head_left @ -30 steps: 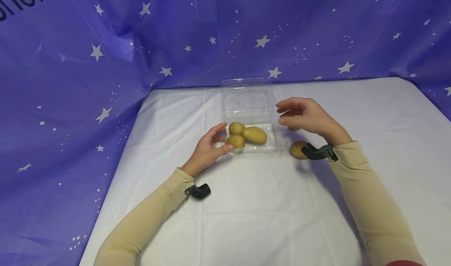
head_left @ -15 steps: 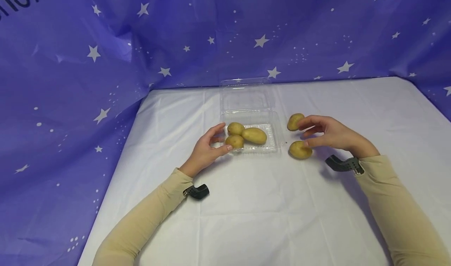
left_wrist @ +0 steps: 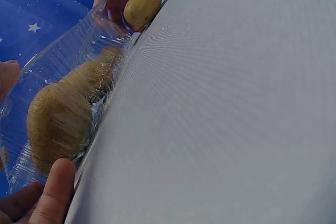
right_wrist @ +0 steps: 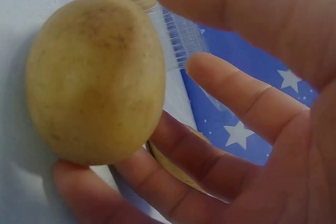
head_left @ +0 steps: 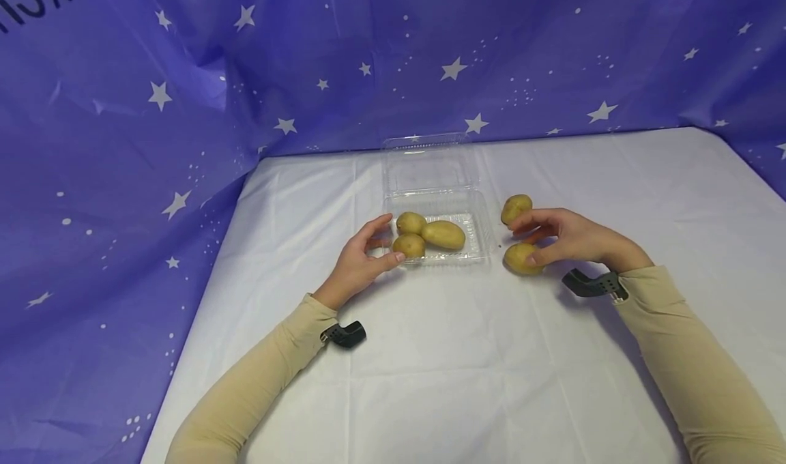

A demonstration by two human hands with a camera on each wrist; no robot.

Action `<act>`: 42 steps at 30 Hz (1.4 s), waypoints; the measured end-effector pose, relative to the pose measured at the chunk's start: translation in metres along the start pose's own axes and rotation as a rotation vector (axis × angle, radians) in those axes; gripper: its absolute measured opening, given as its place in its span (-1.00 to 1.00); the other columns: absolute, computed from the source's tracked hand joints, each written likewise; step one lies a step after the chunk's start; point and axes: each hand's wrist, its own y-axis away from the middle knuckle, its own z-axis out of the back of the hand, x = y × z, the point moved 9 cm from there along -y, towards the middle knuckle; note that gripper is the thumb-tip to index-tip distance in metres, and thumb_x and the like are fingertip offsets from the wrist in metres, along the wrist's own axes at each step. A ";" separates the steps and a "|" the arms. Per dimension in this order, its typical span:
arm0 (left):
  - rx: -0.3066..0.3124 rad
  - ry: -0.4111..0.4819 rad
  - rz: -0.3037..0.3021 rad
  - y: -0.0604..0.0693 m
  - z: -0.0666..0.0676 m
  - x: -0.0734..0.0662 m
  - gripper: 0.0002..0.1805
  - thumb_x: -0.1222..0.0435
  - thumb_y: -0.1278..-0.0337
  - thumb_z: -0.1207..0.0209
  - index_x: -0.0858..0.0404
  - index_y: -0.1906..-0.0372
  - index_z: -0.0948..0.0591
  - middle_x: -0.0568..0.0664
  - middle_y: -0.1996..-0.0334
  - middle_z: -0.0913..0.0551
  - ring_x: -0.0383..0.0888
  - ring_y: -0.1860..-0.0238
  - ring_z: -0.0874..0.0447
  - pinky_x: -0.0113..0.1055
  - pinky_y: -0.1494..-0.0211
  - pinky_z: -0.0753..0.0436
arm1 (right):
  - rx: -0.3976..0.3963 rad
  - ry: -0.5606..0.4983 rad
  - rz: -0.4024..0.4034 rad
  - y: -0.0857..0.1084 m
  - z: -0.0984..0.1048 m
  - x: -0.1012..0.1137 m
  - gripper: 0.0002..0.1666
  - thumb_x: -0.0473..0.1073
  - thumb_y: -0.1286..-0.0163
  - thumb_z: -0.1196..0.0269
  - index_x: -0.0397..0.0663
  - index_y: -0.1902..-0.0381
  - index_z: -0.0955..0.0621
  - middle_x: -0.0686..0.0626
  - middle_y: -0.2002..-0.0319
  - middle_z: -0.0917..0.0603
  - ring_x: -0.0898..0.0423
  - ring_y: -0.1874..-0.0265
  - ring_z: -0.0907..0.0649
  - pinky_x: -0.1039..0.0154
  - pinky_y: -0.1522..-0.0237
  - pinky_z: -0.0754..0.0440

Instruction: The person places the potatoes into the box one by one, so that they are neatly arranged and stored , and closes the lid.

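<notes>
By R fingers (head_left: 535,217), potato (head_left: 518,259), long axis prob. sideways

Container (head_left: 442,200), three potatoes (head_left: 443,235) inside, two potatoes (head_left: 517,207) beside

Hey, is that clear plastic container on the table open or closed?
Open: in the head view, the clear plastic container's lid is folded back beyond its base, leaving three potatoes uncovered inside.

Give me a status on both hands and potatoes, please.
Left hand holding clear container, lid open. Right hand at near loose potato, grip unclear. Three potatoes inside, two out. Nothing visibly blocking.
</notes>
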 end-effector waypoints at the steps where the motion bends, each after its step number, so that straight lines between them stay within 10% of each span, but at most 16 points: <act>1: -0.001 0.001 -0.001 0.000 0.000 0.000 -0.16 0.36 -0.15 -0.36 0.20 -0.54 -0.30 0.23 -0.46 -0.38 0.24 -0.27 -0.53 -0.44 0.16 -0.63 | 0.002 -0.004 0.010 0.000 -0.001 0.000 -0.38 -0.45 -0.10 -0.47 -0.40 -0.14 -0.55 0.22 -0.03 -0.71 0.29 0.02 -0.70 0.41 -0.06 -0.63; 17: -0.001 0.009 -0.002 0.000 0.000 -0.002 -0.16 0.37 -0.15 -0.36 0.22 -0.54 -0.29 0.23 -0.46 -0.38 0.23 -0.26 -0.53 -0.45 0.17 -0.64 | 0.075 0.037 0.012 -0.001 -0.011 0.000 -0.45 -0.41 -0.08 -0.49 -0.38 -0.06 -0.61 0.27 0.06 -0.72 0.26 0.11 -0.68 0.42 0.01 -0.59; 32: -0.007 0.007 0.002 0.001 0.000 -0.002 -0.16 0.38 -0.15 -0.37 0.21 -0.54 -0.30 0.22 -0.46 -0.39 0.22 -0.25 -0.53 -0.42 0.11 -0.65 | 0.004 0.070 -0.052 -0.004 -0.008 -0.004 -0.51 -0.42 -0.07 -0.48 -0.34 -0.02 -0.66 0.21 0.13 -0.73 0.32 0.12 -0.68 0.47 -0.02 -0.61; 42: -0.008 0.016 0.004 0.001 0.000 -0.001 -0.15 0.35 -0.13 -0.37 0.18 -0.54 -0.31 0.20 -0.43 -0.41 0.18 -0.24 -0.54 -0.45 0.12 -0.64 | -0.129 0.121 -0.053 -0.008 -0.001 -0.003 -0.49 -0.42 -0.06 -0.50 -0.33 -0.03 -0.69 -0.17 0.01 -0.72 0.39 0.14 -0.65 0.50 -0.03 -0.59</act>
